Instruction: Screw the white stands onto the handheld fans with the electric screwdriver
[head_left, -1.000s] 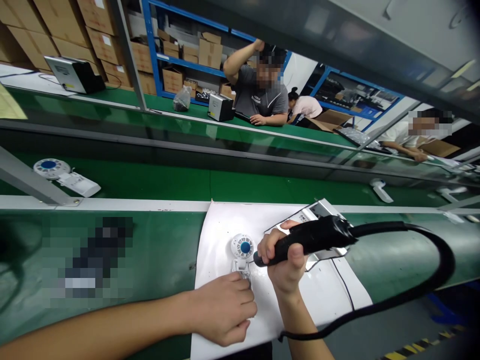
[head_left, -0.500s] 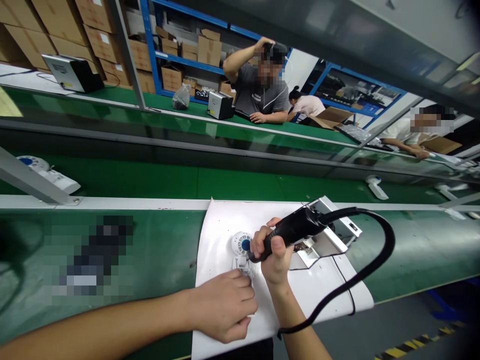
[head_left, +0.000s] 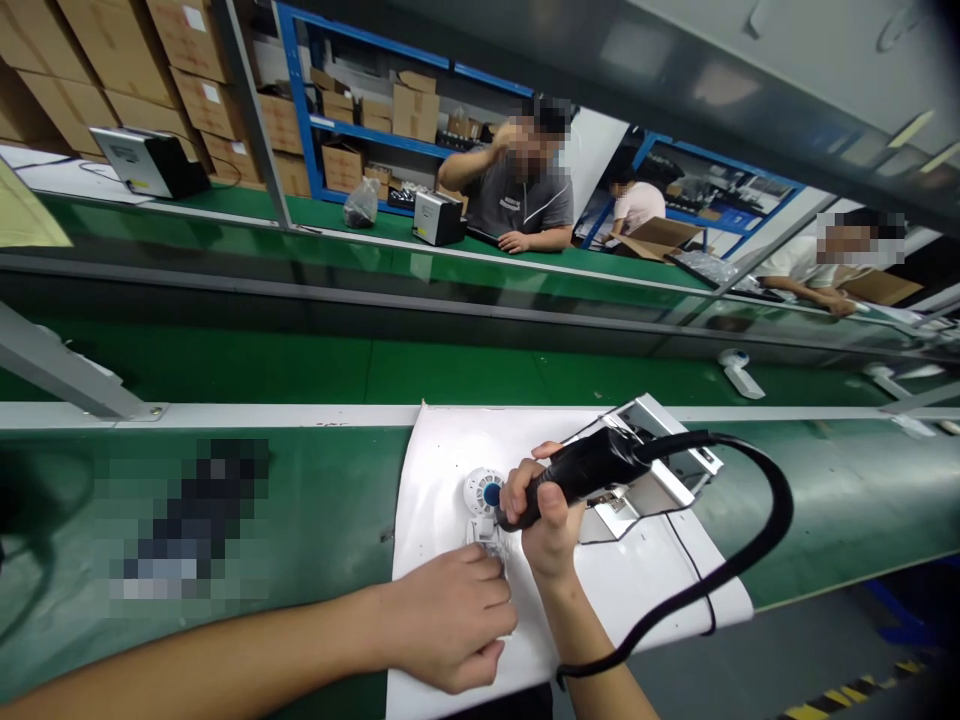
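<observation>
My right hand is wrapped round a black corded electric screwdriver. The tool leans, its cord end up to the right and its lower end down at a white device. This white plastic device has a round, vented head with a blue centre and lies on a white sheet. My left hand is closed over the device's lower part, holding it against the sheet. That part is mostly hidden under my fingers, and the screwdriver's tip cannot be made out.
A silver metal box-shaped unit stands right of my right hand, behind the screwdriver. The thick black cord loops round to the right. Beyond a white rail lies a green belt with another white device. Several people sit or bend beyond it.
Both my hands stay in place on the device and the screwdriver, whose cord end dips slightly. Across the line, a person's raised hand has come down from the head towards the face.
</observation>
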